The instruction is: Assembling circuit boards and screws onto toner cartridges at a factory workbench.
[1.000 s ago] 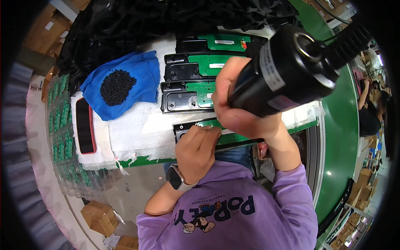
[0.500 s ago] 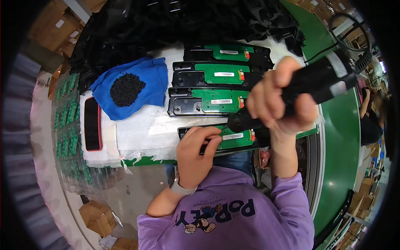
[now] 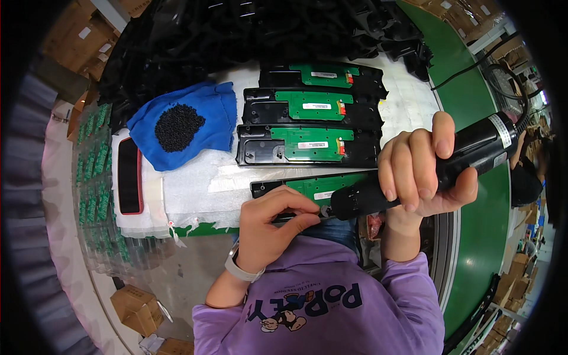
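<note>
My right hand [image 3: 417,171] grips a black corded electric screwdriver [image 3: 476,151], which slants down to the left. Its tip end is at the fingertips of my left hand [image 3: 266,222]. Thumb and forefinger of that hand are pinched together by the tip; whatever lies between them is too small to make out. Beneath both hands lies the nearest black plastic panel with a green circuit board [image 3: 313,188], partly covered by the screwdriver and my fingers. Beyond it, similar panels [image 3: 307,145] with green boards lie in a column.
A blue cloth [image 3: 216,127] left of the panels bears a heap of small black screws [image 3: 177,127]. Beside it lies a red-edged phone [image 3: 131,177]. Dark plastic parts [image 3: 266,29] pile up at the back. Clear trays of green boards [image 3: 94,177] stand left; the screwdriver's cord [image 3: 523,97] runs off right.
My right hand has brought the screwdriver down and nearer to me, its tip now meeting my left fingertips. My left hand has shifted slightly toward me.
</note>
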